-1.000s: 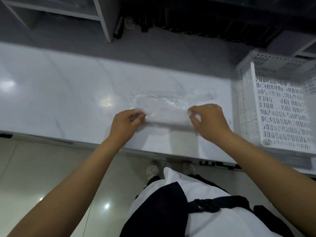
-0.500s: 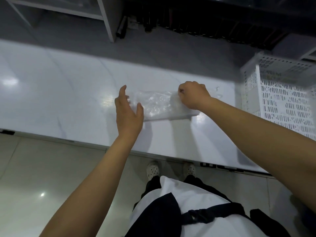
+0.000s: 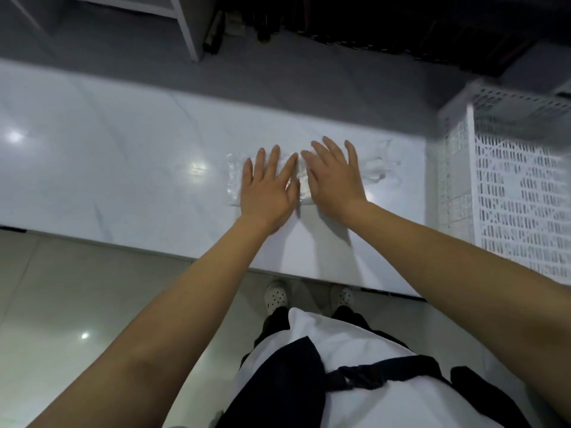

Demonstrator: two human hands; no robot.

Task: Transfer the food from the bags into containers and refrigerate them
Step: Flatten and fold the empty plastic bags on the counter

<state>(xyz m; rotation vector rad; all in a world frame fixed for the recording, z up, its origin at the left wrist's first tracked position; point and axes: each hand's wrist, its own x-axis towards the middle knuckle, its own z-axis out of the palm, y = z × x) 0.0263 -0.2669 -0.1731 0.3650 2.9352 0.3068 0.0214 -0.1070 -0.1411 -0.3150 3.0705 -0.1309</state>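
Note:
A clear plastic bag lies flat on the white marble counter, most of it hidden under my hands. My left hand presses down on its left half with fingers straight and spread. Right beside it, my right hand presses flat on the bag's right half, fingers also straight. A crumpled clear end of the bag sticks out to the right of my right hand. What the bag holds I cannot tell.
A white perforated plastic crate stands on the counter at the right, close to my right forearm. Behind the counter runs a grey floor strip with a white shelf leg and dark items. The counter's front edge is near my feet.
My right hand opened from a fist on the bag's far right corner and now lies flat. My left hand came down from beside the bag's left end onto it. Both now press side by side.

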